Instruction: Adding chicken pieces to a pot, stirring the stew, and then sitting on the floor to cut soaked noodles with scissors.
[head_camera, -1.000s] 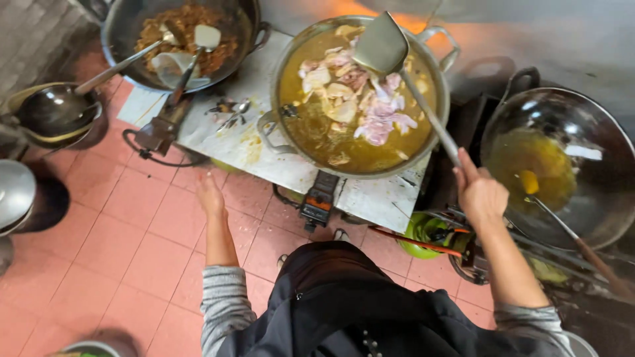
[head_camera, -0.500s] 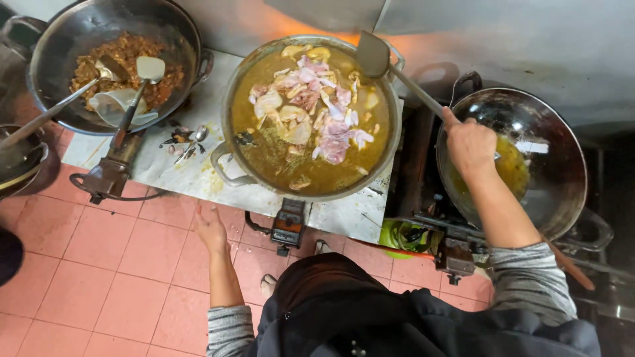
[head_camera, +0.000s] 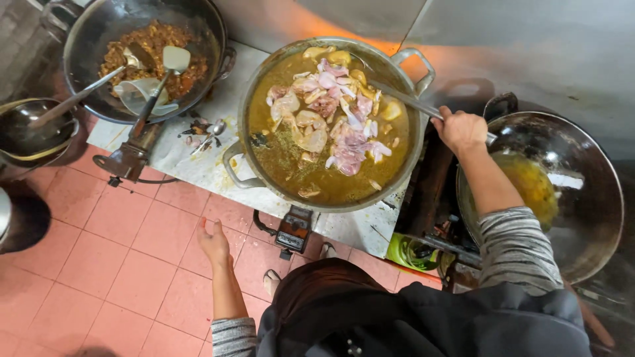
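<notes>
Head view looks straight down on a big pot (head_camera: 246,106) full of yellow-brown broth and pale raw chicken pieces (head_camera: 331,112), sitting on a white counter (head_camera: 198,158). At the pot's right rim the right hand (head_camera: 461,129) is wrapped tight around the metal handle of a ladle (head_camera: 403,99), whose far end dips into the broth near the meat. Below the pot's near edge, over the red floor tiles (head_camera: 119,264), the left hand (head_camera: 214,242) hangs free with its fingers loosely spread, gripping nothing. Right of the pot, just past the right hand, sits a dark wok (head_camera: 595,198) with some yellow liquid in it. Left of the pot stands another wok (head_camera: 198,26) holding a brown fried mix and two utensils, and further left a smaller dark bowl (head_camera: 33,132) with a spoon in it.
</notes>
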